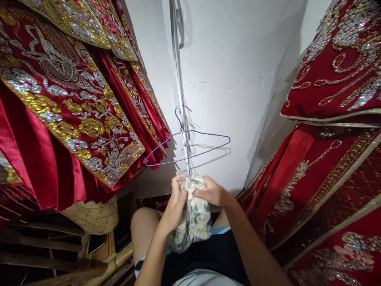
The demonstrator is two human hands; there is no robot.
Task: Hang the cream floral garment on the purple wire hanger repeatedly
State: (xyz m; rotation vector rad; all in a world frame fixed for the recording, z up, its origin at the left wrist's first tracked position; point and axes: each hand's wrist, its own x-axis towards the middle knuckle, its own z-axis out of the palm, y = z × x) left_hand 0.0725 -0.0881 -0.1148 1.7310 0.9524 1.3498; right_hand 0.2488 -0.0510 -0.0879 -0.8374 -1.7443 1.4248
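Cream, green and yellow: that's the floral cloth [200,216], bunched over the dark shorts [205,260], and 2 hands are right on it! The left hand [177,196] pinches its gathered top edge; the right hand [212,192] clamps the other side, thumb pressing in. For my money, good work here means an even pinch, folds eased out little by little, no hard tug on what looks like thin fabric. Just beyond, a purple wire hanger [182,130] hangs before a slim pole [177,67]. A sequinned red garment [89,103] fills the left, a beaded red garment [312,174] the right. Farthest back, the scuffed white wall [232,51]; no brand, label or lettering is readable anywhere.
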